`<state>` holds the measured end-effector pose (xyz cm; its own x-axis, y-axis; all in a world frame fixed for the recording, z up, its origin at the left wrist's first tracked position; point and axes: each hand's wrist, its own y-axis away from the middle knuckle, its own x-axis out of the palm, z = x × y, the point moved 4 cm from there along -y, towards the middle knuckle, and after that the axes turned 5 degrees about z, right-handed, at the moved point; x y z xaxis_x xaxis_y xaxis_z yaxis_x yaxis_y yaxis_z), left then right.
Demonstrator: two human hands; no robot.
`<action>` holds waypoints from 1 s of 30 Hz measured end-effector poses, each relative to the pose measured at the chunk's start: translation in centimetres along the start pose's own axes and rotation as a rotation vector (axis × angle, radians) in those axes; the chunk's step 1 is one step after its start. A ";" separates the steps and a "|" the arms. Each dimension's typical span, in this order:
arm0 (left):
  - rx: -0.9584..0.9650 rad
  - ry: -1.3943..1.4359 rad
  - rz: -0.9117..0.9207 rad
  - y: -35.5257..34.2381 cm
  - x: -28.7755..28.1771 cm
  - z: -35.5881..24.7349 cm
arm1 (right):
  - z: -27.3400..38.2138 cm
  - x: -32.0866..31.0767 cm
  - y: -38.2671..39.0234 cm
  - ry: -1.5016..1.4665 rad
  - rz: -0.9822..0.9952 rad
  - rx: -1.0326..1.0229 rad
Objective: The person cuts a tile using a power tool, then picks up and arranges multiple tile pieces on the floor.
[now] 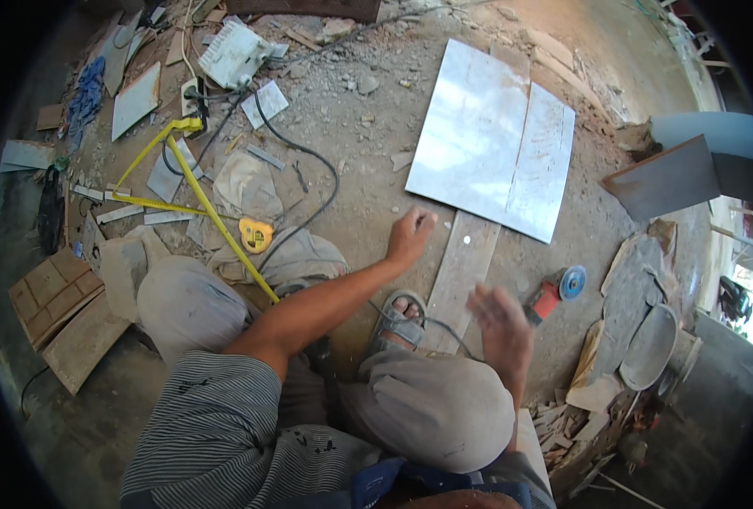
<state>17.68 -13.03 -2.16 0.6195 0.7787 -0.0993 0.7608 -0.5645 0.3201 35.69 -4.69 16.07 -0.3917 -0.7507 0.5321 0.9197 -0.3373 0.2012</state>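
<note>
My left hand is closed, its fingers curled in just off the near left corner of a pale glossy tile. Whether anything is inside it is hidden. A narrower tile piece lies along the tile's right side, with a dark line between the two. Both rest over a long wooden board that runs toward my foot. Above the board's right edge, my right hand is smeared by motion, so its finger state is unclear. Just right of it an angle grinder with a red body and blue disc lies on the ground.
To the left lies a yellow tape measure near a long yellow strip. A black cable loops across the rubble from a white box-shaped device. Tile offcuts lie left; a grey tile leans at right, beyond a dusty basin.
</note>
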 end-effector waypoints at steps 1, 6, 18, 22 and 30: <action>-0.002 0.075 0.093 0.2 1.4 -1.2 | 1.4 2.1 3.0 0.029 -0.090 0.196; 0.055 0.445 0.693 2.3 7.7 -11.5 | 0.3 3.7 10.5 -0.292 -0.270 0.236; 0.444 0.467 1.986 12.8 3.8 -26.1 | 1.8 0.3 8.2 0.738 -0.427 0.180; 0.375 0.493 2.016 12.3 4.0 -25.5 | 1.3 -7.4 8.3 1.257 -0.775 0.192; 0.096 0.196 1.947 8.9 4.0 -21.4 | -5.4 -24.5 12.9 1.174 -1.228 0.460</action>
<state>22.81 -9.08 20.45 0.4676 -0.8085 0.3574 -0.8081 -0.5548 -0.1979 57.04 6.28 1.15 -0.4225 -0.2541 -0.8700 -0.0445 -0.9529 0.2999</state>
